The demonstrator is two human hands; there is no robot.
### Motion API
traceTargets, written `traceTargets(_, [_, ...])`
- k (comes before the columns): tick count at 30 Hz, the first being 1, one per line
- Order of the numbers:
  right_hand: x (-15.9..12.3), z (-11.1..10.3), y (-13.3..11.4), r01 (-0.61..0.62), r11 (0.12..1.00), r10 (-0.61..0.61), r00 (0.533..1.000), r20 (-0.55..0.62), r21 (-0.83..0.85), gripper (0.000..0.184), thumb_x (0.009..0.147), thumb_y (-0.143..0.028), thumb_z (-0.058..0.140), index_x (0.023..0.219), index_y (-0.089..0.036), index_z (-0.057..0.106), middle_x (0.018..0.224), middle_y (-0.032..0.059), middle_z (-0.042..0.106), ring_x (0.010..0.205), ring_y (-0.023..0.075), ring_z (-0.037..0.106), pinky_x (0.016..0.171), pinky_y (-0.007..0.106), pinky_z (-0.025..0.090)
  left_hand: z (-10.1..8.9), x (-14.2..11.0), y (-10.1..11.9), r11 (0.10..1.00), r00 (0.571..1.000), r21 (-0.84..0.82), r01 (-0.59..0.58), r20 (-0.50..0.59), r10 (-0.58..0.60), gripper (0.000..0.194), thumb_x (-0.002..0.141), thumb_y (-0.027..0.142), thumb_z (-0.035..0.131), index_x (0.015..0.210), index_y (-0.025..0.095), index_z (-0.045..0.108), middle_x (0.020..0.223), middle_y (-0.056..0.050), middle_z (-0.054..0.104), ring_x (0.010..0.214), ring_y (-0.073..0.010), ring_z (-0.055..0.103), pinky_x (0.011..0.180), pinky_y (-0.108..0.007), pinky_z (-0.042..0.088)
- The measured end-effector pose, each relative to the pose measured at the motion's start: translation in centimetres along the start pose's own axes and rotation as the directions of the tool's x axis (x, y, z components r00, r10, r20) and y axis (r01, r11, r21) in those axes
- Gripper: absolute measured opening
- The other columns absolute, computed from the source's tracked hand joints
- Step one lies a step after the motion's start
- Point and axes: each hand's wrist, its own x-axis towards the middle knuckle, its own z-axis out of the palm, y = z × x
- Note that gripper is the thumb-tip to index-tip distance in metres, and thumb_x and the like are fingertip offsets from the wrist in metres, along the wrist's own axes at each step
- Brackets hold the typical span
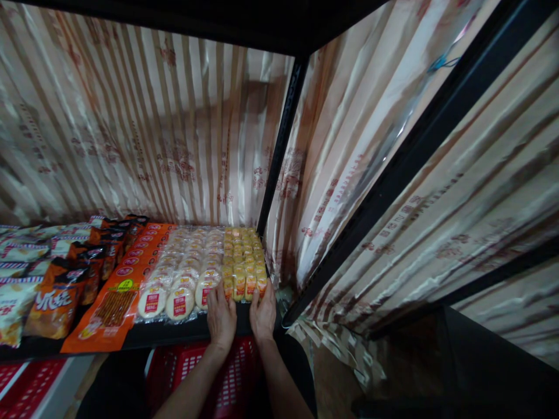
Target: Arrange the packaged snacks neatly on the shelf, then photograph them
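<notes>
Small yellow packaged snacks [244, 256] stand in tight rows at the right end of a dark shelf. My left hand [222, 317] reaches to their front left corner, fingers stretched out and touching the packets there. At the front right corner my right hand [262, 314] rests against the packets with its fingers extended. The front of the yellow block lies between both hands. Beside my left fingertips are rows of round white cakes [179, 299] in clear wrappers with red labels. Parts of the front packets are covered by my fingers.
Left of the cakes lie a long orange snack bag [116, 297], orange-and-black bags [56, 297] and white bags [17, 308]. A red basket [238, 372] sits below the shelf [174, 333]. A black post [283, 139] and printed curtains [174, 116] border the shelf.
</notes>
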Motion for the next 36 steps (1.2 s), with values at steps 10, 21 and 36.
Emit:
traceTargets(10, [0.0,0.0,0.0,-0.002,1.000,0.002,1.000,-0.002,-0.017,0.059,0.092,-0.044,0.026,0.132,-0.004,0.042,0.133,0.0216,0.049,0.126,0.0277,0.043,0.102,0.044,0.036,0.8,0.0,-1.3,0.994,0.998,-0.099,-0.043,-0.052,0.038,0.045,0.085,0.015,0.040,0.129,0.010,0.039,0.110,-0.015,0.055,0.104,-0.0269,0.050,0.091,-0.046,0.045])
traceTargets(21, [0.0,-0.2,-0.4,-0.006,1.000,0.007,1.000,0.006,-0.030,0.061,0.092,-0.046,0.024,0.134,-0.004,0.040,0.134,0.0217,0.047,0.126,0.0273,0.043,0.102,0.042,0.036,-0.1,0.5,-0.9,0.988,1.000,-0.153,-0.004,-0.009,0.002,0.032,0.084,0.018,0.042,0.115,0.014,0.050,0.107,-0.012,0.054,0.105,-0.0259,0.051,0.092,-0.045,0.045])
traceTargets(36, [0.0,-0.3,-0.4,-0.028,0.998,0.030,0.999,0.033,-0.047,0.062,0.091,-0.045,0.024,0.132,-0.001,0.041,0.133,0.0223,0.048,0.125,0.0276,0.043,0.103,0.042,0.035,0.5,2.1,-2.0,0.963,0.997,-0.261,0.072,-0.018,-0.079,0.024,0.084,0.021,0.038,0.105,0.016,0.050,0.099,-0.010,0.057,0.099,-0.0248,0.054,0.089,-0.046,0.046])
